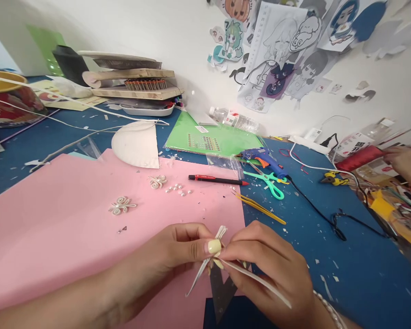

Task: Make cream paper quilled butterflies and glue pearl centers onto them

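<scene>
My left hand (178, 256) pinches a small folded bundle of white cord (221, 232) between thumb and forefinger. Opposite it, my right hand (274, 260) has its fingertips closed on the same cord, close to the left thumb. One loose strand (260, 281) runs down to the right across the right hand, and another end hangs down to the left. The fingers hide the middle of the bundle. Below the hands is a dark triangular ruler (221, 292). Two coiled cord ornaments (121, 205) and several white beads (180, 188) lie on the pink sheet (71, 256).
Beyond the hands are a red-black pen (217, 179), yellow tweezers (260, 208), green scissors (270, 183) and a blue glue gun (263, 160) with its cable. A white half-round piece (137, 144) lies farther back. Another person's hand (406, 164) is at far right.
</scene>
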The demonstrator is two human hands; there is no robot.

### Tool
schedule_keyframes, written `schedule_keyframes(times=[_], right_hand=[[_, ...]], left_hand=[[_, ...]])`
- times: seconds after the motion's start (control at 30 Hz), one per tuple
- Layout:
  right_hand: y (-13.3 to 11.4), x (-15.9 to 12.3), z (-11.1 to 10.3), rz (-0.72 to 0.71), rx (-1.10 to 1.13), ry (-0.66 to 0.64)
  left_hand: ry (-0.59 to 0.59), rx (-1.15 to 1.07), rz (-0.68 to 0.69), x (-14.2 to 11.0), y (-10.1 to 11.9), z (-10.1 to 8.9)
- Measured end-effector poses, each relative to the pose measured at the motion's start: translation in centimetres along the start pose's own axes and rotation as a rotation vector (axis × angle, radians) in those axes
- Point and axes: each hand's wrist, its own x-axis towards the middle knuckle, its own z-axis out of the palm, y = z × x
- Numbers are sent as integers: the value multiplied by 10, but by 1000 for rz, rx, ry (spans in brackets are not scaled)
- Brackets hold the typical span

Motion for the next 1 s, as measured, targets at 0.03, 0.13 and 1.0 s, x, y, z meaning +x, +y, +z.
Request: schedule_keyframes(times=[0.03, 0.13, 1.0], right_hand=[[0, 0, 0, 5, 2, -7], [0, 1, -2, 28, 26, -33], [1, -2, 1, -21, -28, -50]], left_hand=[[-19, 8, -1, 0, 1, 0], [-68, 50, -2, 2, 4, -2], [20, 18, 33, 4, -2, -1]])
